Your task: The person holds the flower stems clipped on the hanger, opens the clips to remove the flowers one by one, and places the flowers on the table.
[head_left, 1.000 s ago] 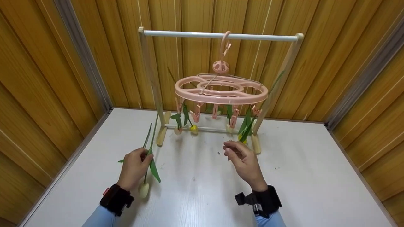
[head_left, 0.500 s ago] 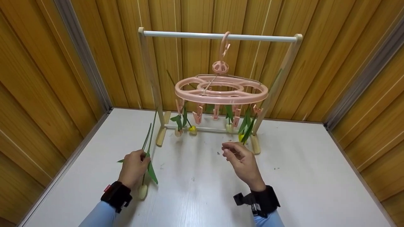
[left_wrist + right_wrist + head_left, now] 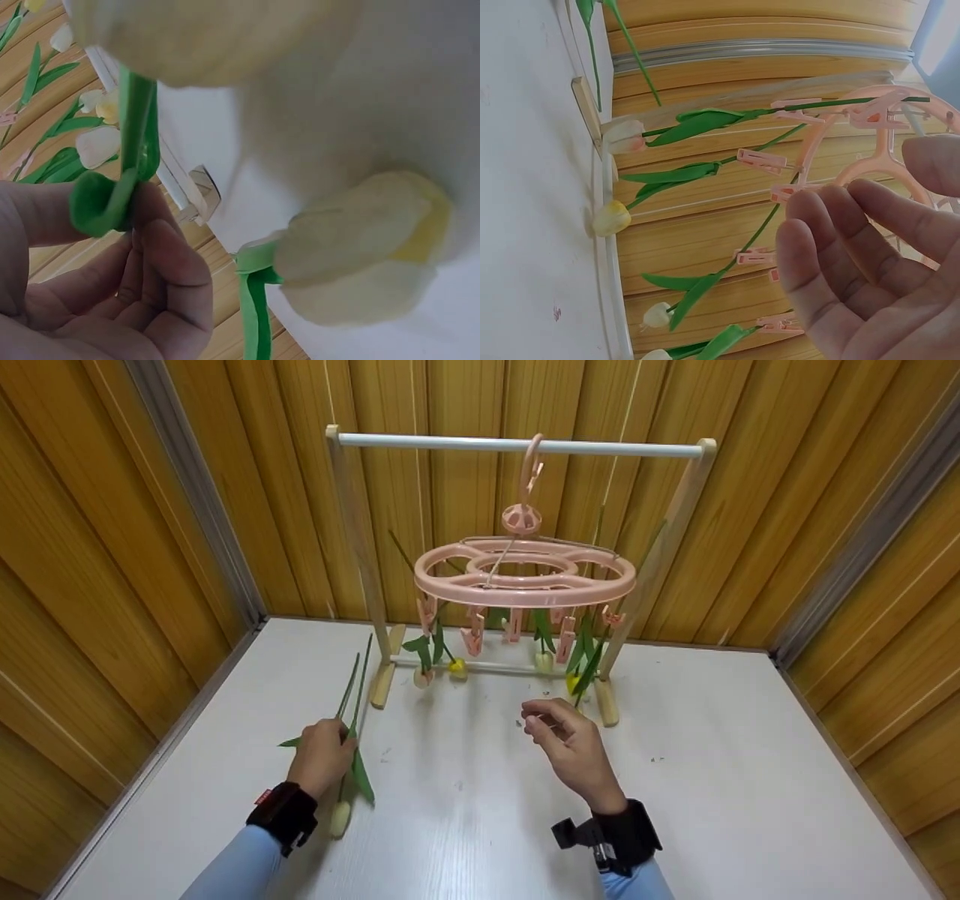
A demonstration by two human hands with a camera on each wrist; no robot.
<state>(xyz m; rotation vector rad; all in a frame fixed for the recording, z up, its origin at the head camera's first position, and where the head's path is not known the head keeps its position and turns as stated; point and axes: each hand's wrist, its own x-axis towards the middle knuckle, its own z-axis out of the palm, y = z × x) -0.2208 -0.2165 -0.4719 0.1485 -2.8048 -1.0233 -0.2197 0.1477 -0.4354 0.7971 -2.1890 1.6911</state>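
Note:
On the left of the white table, my left hand [image 3: 322,754] pinches the green stem of a white artificial tulip [image 3: 340,819] between thumb and fingers. Its bloom points toward me, low over the table. A second tulip [image 3: 360,255], white with a yellow patch, lies beside it; in the head view my hand hides its bloom. My right hand [image 3: 566,742] hovers in front of the rack with loosely curled fingers and holds nothing. Behind it hangs a pink clip hanger [image 3: 525,596] with tulips clipped upside down, among them a yellow tulip [image 3: 457,667] and a white tulip [image 3: 544,661].
The hanger hooks over the white bar [image 3: 450,443] of a wooden stand [image 3: 694,487] near the back wall. Several pink clips [image 3: 566,639] dangle from its ring. Small dark bits [image 3: 657,760] dot the table. Wood-panelled walls [image 3: 97,547] enclose it.
My left hand has lowered the tulip slightly, its stem tip dropping down and left. My right hand has drifted a little left. The hanging clips and tulips have swung slightly.

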